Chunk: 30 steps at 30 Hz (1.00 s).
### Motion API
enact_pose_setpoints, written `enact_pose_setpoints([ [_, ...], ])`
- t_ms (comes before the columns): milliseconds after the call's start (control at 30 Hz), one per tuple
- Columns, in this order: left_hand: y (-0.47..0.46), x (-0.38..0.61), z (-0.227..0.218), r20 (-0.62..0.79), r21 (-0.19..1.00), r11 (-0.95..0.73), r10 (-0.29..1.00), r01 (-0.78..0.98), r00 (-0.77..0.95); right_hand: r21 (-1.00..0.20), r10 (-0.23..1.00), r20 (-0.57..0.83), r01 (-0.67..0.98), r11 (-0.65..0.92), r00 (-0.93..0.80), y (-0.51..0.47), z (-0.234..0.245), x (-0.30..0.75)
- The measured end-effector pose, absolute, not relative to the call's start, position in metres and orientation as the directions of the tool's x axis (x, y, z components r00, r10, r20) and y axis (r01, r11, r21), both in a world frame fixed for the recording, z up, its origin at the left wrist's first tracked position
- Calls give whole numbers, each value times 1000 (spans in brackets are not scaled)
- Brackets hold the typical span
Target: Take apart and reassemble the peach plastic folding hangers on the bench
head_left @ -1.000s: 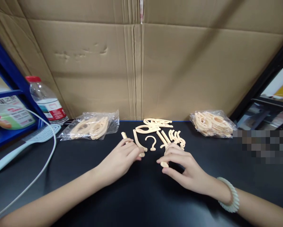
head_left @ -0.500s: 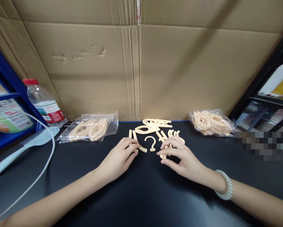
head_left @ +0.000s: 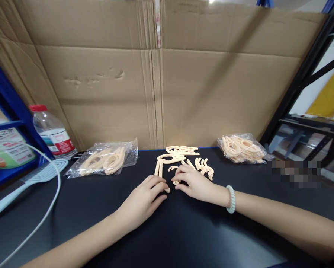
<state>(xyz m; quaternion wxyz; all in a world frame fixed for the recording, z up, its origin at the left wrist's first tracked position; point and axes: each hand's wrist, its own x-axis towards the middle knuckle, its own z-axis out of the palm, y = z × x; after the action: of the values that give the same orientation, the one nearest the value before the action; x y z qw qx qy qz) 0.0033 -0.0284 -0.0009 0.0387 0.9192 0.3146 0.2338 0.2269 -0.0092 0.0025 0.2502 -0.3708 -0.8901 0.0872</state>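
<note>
Several loose cream plastic hanger parts (head_left: 180,156) lie on the black table (head_left: 183,230) near its far edge. My left hand (head_left: 144,199) rests on the table with its fingertips pinched on the lower end of two straight cream bars (head_left: 158,169). My right hand (head_left: 193,182), with a pale bead bracelet (head_left: 230,199) on its wrist, has reached left and pinches a small cream hook piece (head_left: 176,181) close to my left fingertips. A cluster of curved hooks (head_left: 204,167) lies just beyond my right hand.
A clear bag of cream parts (head_left: 105,160) lies at the left, another bag (head_left: 241,149) at the right. A water bottle (head_left: 54,134), a white swatter (head_left: 30,178) and a white cable (head_left: 41,219) sit far left by a blue shelf (head_left: 5,108). A cardboard wall (head_left: 156,85) stands behind.
My right hand has moved left over the loose hook and now meets my left fingertips. My left hand shifted slightly along the bars. The view has tilted upward.
</note>
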Motion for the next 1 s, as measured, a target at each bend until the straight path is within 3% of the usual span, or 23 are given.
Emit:
enact_pose_setpoints([
  [267,-25,13,-2,430,197,-793,598,577,676,-333,708,390,626,705,-589,-2,3,230],
  [433,-23,13,-1,468,190,-803,580,565,667,-340,694,502,620,708,-517,-6,13,260],
  [533,-23,11,-3,500,168,-810,562,562,659,-330,720,576,695,639,-387,-7,23,312],
  [600,-23,10,-4,522,145,-808,552,571,650,-365,773,604,794,487,-197,-10,30,360],
  [667,-23,10,-4,538,120,-808,541,577,646,-456,842,528,874,170,112,-17,37,414],
  [800,-23,12,-4,564,79,-811,516,580,645,-539,784,397,813,-222,477,-41,43,510],
  [900,-23,13,-3,574,70,-808,512,585,639,-563,739,310,742,-363,598,-58,36,555],
  [1000,-23,13,-2,574,75,-802,521,593,632,-547,685,361,739,-394,632,-69,25,572],
])
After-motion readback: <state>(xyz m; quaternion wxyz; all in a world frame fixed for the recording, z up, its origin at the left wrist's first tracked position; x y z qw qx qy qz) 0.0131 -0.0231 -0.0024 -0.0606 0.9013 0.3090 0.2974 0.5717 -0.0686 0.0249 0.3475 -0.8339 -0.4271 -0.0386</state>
